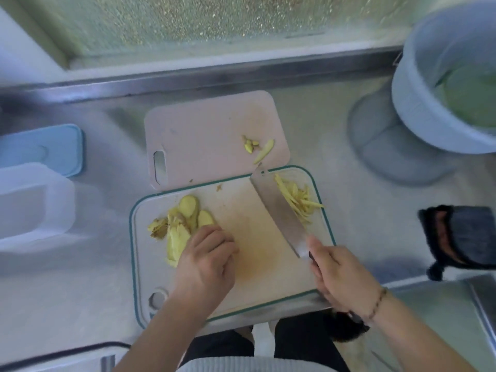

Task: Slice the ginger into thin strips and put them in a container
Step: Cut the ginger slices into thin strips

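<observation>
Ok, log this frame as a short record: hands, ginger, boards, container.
left hand: rests on ginger slices
right hand: grips knife, blade on white cutting board
cut strips: piled right of blade
pink board: holds ginger scraps
clear container: far left, no ginger visible inside

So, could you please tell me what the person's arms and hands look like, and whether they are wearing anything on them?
Both forearms are bare, with no sleeves or gloves in view. The right hand has a thin beaded bracelet round its wrist, with dark, brownish beads. The left hand shows nothing worn: no ring, watch or band can be made out on it.
</observation>
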The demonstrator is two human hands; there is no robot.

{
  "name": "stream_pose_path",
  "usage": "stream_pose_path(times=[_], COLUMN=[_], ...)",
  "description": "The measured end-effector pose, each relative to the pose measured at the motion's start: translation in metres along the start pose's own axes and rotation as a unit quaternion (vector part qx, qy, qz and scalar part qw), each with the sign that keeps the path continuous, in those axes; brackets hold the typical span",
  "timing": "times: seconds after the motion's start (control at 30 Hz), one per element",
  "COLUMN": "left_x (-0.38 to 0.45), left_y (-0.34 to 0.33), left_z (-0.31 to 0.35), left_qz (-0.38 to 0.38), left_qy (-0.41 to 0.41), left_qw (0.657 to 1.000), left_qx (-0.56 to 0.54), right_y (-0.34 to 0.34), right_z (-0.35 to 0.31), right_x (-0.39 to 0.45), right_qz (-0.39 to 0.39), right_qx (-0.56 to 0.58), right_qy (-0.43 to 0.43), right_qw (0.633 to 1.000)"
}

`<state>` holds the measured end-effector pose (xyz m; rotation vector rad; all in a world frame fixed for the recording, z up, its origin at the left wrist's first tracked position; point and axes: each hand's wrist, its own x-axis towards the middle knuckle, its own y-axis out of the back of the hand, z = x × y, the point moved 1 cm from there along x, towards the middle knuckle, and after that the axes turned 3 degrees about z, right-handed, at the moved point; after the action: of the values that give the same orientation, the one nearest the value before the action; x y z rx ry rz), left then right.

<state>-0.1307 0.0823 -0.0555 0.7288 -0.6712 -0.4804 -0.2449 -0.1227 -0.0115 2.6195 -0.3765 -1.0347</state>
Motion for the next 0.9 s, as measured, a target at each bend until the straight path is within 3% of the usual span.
stream_pose_path(times=[0.17,0.23,0.33,0.53,0.73,0.9], left_x=[0.016,0.019,0.017,0.023,0.046,0.065], left_y=[0.008,0.010,0.011,0.028,0.034,0.037], left_z=[-0.005,-0.009,-0.016,-0.018,-0.007,-0.005], left_qz=[0.136,0.145,0.092,-0.065,-0.260,-0.302], left_qy=[0.099,0.114,0.126,0.199,0.164,0.170], left_qw=[0.986,0.983,0.984,0.964,0.908,0.895], left_qx=[-0.002,0.022,0.082,0.162,0.286,0.280], right_y=[-0.006,-0.011,-0.005,0.029,0.021,0.016], right_z=[-0.009,-0.004,0.007,-0.004,-0.012,-0.005], right_x=[-0.012,-0.022,-0.022,-0.005,-0.008,-0.011], right_qz=[-0.044,-0.066,-0.079,-0.056,-0.097,-0.075], right_qx=[-0.166,-0.194,-0.191,-0.026,-0.076,-0.114], right_qy=[0.095,0.114,0.094,-0.024,0.004,0.007], right_qw=[0.980,0.972,0.974,0.998,0.992,0.991])
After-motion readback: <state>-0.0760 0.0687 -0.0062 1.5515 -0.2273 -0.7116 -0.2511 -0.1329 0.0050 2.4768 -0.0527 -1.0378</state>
